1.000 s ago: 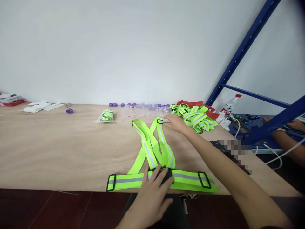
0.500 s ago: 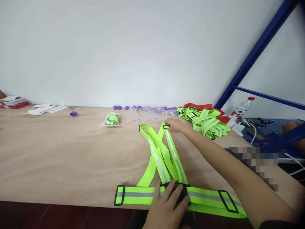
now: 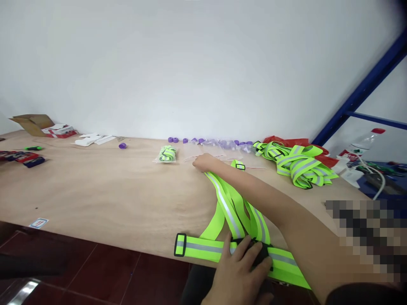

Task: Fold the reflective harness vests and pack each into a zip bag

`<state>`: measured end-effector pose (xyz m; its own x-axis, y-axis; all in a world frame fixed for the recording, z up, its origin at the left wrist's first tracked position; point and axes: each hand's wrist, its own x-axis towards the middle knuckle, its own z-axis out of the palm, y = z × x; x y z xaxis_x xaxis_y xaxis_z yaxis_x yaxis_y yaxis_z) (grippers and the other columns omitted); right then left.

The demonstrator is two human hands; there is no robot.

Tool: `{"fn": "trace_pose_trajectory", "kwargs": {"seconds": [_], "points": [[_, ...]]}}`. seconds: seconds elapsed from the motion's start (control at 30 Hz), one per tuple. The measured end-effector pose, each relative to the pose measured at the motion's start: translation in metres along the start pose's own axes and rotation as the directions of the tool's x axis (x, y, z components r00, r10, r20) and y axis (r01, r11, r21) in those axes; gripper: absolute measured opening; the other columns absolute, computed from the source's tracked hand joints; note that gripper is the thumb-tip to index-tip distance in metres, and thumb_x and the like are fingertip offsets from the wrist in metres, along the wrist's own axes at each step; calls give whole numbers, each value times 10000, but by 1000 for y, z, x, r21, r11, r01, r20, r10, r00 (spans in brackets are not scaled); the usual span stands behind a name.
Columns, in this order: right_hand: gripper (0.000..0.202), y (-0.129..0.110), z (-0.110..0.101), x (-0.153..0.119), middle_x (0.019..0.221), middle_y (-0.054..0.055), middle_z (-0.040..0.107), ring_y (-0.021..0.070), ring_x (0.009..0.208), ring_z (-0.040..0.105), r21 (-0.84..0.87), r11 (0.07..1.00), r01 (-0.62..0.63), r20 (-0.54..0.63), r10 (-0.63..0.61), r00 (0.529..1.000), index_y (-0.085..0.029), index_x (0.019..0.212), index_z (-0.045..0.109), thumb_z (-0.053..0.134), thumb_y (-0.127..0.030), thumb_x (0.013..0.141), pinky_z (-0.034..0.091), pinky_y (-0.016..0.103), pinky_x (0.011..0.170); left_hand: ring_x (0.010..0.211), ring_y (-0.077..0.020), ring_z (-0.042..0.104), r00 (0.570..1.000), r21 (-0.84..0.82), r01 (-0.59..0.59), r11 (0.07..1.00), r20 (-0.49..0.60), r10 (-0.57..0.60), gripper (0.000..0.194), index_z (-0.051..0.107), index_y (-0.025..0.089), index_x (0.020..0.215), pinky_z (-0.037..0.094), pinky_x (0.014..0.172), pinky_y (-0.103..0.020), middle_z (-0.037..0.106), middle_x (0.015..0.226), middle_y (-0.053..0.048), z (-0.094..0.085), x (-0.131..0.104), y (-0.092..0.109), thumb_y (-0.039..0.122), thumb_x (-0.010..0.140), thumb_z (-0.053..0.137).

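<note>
The green reflective harness lies on the desk, its waist strap along the near edge, its shoulder straps running away between the two hands, which are apart. At the near edge the left hand rests palm down, fingers spread, on the black centre piece. Farther in, the right hand has its fingers curled in at the far end of the left shoulder strap; whether they pinch it I cannot tell. Its forearm crosses above the harness. Beyond, towards the far edge, a bagged harness sits left of the right hand, and a loose green pile lies towards the far right corner, with purple pieces along the far edge
</note>
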<state>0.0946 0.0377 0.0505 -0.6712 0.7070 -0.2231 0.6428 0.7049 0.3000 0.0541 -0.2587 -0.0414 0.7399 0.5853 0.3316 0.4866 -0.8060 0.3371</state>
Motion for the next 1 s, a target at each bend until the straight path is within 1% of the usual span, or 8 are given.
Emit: {"fn": "trace_pose_trajectory", "kwargs": {"seconds": [0.07, 0.13, 0.33, 0.5, 0.6, 0.7, 0.87, 1.0], "points": [[257, 2, 0, 2, 985, 146, 758, 275, 929, 699, -31, 1000, -4, 33, 5, 999, -149, 966, 725, 650, -1, 769, 500, 344, 756, 1471, -274, 346, 1000, -13, 16, 1000, -8, -16, 569, 424, 269, 1486, 248, 1211, -569, 440, 1570, -39, 0, 0, 1, 528, 982, 481], [281, 8, -2, -2, 1006, 161, 753, 275, 933, 700, -52, 999, -5, 44, 8, 999, -138, 969, 725, 613, 29, 772, 499, 347, 755, 1466, -278, 352, 1000, -22, 17, 1000, -13, -17, 564, 427, 265, 1483, 248, 1210, -571, 439, 1571, -41, 1, -1, 2, 521, 983, 480], [228, 23, -9, -17, 965, 171, 745, 289, 941, 693, -63, 997, -54, 62, 57, 996, -114, 949, 717, 601, 0, 789, 481, 351, 762, 1452, -266, 368, 1000, -10, 8, 1000, -27, -8, 537, 441, 273, 1464, 285, 1193, -572, 456, 1558, -16, 0, -1, 2, 531, 993, 450], [274, 50, -20, -32, 1085, 150, 709, 285, 957, 667, 0, 992, -126, -28, 126, 992, -141, 1158, 647, 492, -194, 938, 444, 328, 754, 1456, -265, 363, 999, 8, 9, 1000, -31, -8, 551, 426, 274, 1476, 309, 1179, -549, 449, 1561, -23, -2, -1, 3, 516, 984, 477], [324, 66, -18, -46, 1184, 128, 666, 274, 982, 642, 27, 992, -124, -73, 125, 989, -185, 1230, 593, 483, -167, 926, 412, 309, 719, 1456, -277, 362, 1000, 13, -2, 1000, -16, 2, 566, 410, 259, 1489, 313, 1174, -532, 427, 1577, -44, -1, -2, 3, 503, 983, 483], [334, 74, -1, -58, 1193, 123, 650, 254, 969, 627, 65, 988, -140, -98, 146, 984, -187, 1222, 577, 482, -115, 909, 384, 291, 677, 1461, -292, 351, 1000, 19, -14, 1000, -5, 14, 599, 396, 250, 1499, 302, 1176, -541, 420, 1582, -48, 1, -2, 1, 506, 969, 509], [320, 77, 48, -61, 1167, 121, 652, 229, 970, 623, 166, 965, -204, -119, 225, 967, -163, 1235, 562, 485, -109, 929, 411, 276, 699, 1462, -294, 353, 999, 59, -38, 998, -1, 38, 635, 372, 249, 1514, 314, 1170, -574, 407, 1591, -34, 3, -2, -2, 542, 964, 493], [291, 75, 74, -60, 1214, 122, 640, 225, 1028, 631, 238, 943, -233, -141, 271, 952, -156, 1262, 572, 509, -160, 978, 501, 321, 801, 1433, -291, 409, 993, 182, -72, 981, -74, 87, 666, 403, 256, 1503, 333, 1177, -551, 459, 1559, -42, 22, -2, -10, 610, 947, 494]]}}
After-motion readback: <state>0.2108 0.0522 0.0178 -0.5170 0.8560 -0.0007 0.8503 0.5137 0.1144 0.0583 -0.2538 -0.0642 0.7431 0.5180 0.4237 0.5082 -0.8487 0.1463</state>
